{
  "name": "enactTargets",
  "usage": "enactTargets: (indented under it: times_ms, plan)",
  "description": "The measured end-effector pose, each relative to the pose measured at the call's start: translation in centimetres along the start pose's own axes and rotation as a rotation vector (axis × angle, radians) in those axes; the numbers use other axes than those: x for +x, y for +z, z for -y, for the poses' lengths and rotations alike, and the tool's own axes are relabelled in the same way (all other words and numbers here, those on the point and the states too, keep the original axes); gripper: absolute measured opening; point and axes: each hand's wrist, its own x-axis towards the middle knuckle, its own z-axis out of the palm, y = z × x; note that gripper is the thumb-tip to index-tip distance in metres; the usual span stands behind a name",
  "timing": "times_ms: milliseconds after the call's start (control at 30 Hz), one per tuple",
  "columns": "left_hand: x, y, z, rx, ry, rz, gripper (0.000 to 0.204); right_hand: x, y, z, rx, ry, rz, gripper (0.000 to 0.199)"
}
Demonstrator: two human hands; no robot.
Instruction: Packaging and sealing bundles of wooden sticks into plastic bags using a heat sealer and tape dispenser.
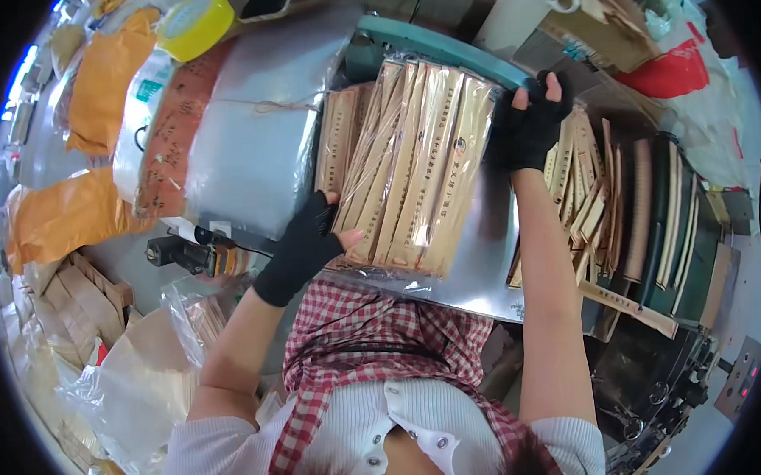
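Long, narrow tan paper sleeves with printing lie side by side in a clear plastic bag (420, 168), on the metal surface in front of me. My left hand (309, 245), in a black fingerless glove, grips the bag's lower left side, its thumb over the sleeves and a fingertip at their left edge. At the upper right corner my right hand (532, 120), gloved the same way, rests against the bag. Its visible fingertips are apart and point away from me, beside a teal curved bar (440, 48). The rest of its fingers are hidden.
Loose sleeves (578, 186) fill a tray on the right, one jutting toward me. A clear plastic sheet (256, 115) and a yellow tape roll (195, 25) lie left. A white mug (528, 10) stands at the back. A black-and-orange tool (199, 256) lies lower left.
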Motion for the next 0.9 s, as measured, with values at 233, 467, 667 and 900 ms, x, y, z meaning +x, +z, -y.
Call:
enactTargets:
  times_ms: [233, 467, 667, 900]
  plan:
    - [-0.8, 2.8, 0.2, 0.475, 0.241, 0.095, 0.076, -12.2, -4.9, 8.0, 0.580, 0.749, 0.538, 0.068]
    - [-5.9, -2.8, -1.2, 0.485, 0.561, -0.089, 0.085, -13.1, -15.3, 8.7, -0.287, 0.344, 0.325, 0.053]
    - [-7.6, 0.2, 4.8, 0.602, 0.415, -0.272, 0.057, -15.9, -13.6, 18.7, -0.027, -0.299, 0.738, 0.035]
    - [-6.4, -2.0, 1.3, 0.890, 0.688, -0.261, 0.009, -17.5, -11.9, 17.8, -0.343, -0.462, 1.017, 0.022]
